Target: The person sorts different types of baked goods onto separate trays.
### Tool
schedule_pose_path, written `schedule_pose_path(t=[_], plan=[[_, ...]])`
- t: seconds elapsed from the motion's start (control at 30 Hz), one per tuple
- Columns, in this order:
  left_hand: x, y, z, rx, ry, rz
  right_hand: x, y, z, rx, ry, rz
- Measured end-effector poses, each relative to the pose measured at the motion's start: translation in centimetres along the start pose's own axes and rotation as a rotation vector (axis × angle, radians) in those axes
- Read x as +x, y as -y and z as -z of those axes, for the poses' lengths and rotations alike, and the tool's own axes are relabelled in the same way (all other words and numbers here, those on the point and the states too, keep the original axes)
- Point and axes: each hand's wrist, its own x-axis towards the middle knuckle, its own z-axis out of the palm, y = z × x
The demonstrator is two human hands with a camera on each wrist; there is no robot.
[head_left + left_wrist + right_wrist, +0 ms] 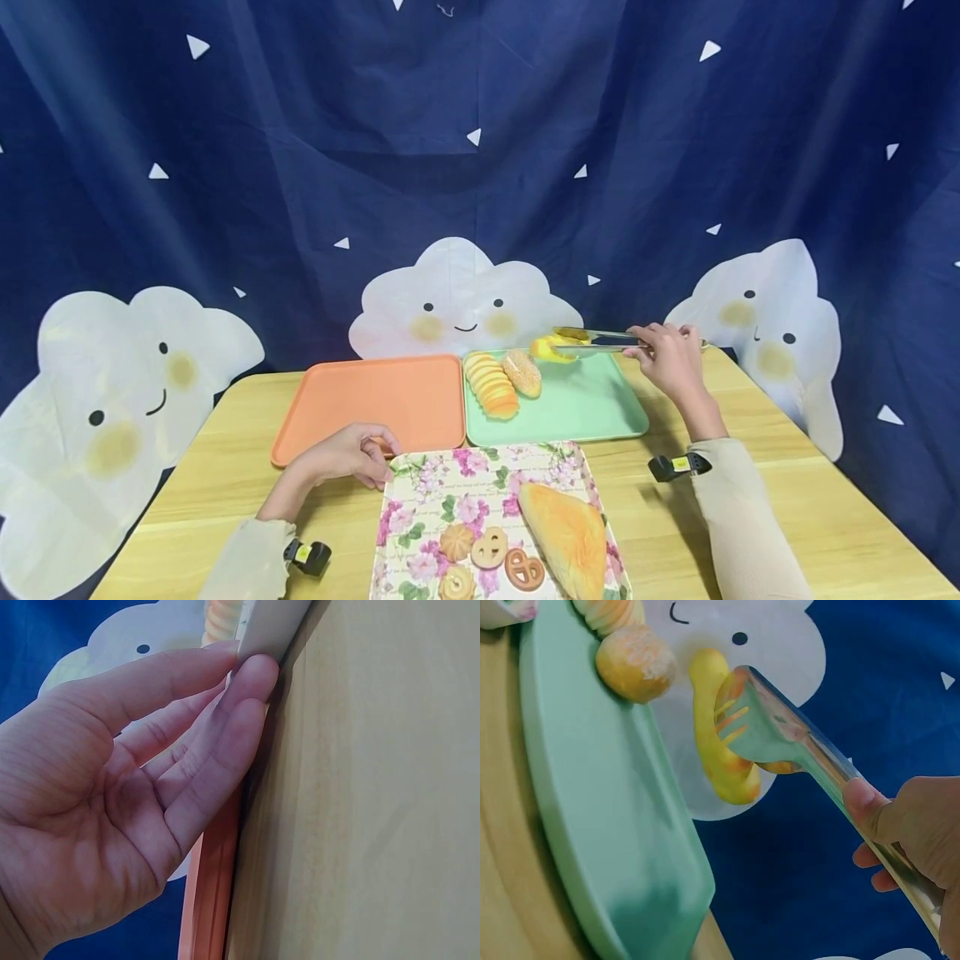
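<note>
My right hand [671, 358] grips metal tongs [611, 347] near their rear end. Between the tong heads is a yellow, orange-tinged piece of bread [709, 727], held over the back of the green tray [577, 408]. On that tray's left side lie a ridged bread roll [491, 385] and a round-ended bun with pale topping [522, 372]. My left hand [352, 454] pinches the left far corner of the floral tray [442, 467], thumb above and fingers below the rim [274, 630] in the left wrist view.
An orange tray [375, 400] adjoins the green tray on the left. The floral tray in front bears a large triangular bread [566, 533], a pretzel-shaped cookie [524, 569] and several other cookies. Behind the wooden table [187, 500] hangs a dark blue curtain [480, 192].
</note>
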Motion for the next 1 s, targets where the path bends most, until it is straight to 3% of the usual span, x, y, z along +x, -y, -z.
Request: schedule_pose_path(t=[0.2, 0.67, 1.0], plan=[[0.0, -0.2, 0.0, 0.017, 0.0, -0.007, -0.2, 0.2, -0.4, -0.001, 0.05, -0.033], [0.0, -0.1, -0.1, 0.038, 0.0, -0.012, -0.8, -0.1, -0.9, -0.062, 0.035, -0.108], [-0.1, -0.1, -0.1, 0.038, -0.007, -0.006, -0.8, 0.0, -1.5, -0.119, 0.084, -0.082]])
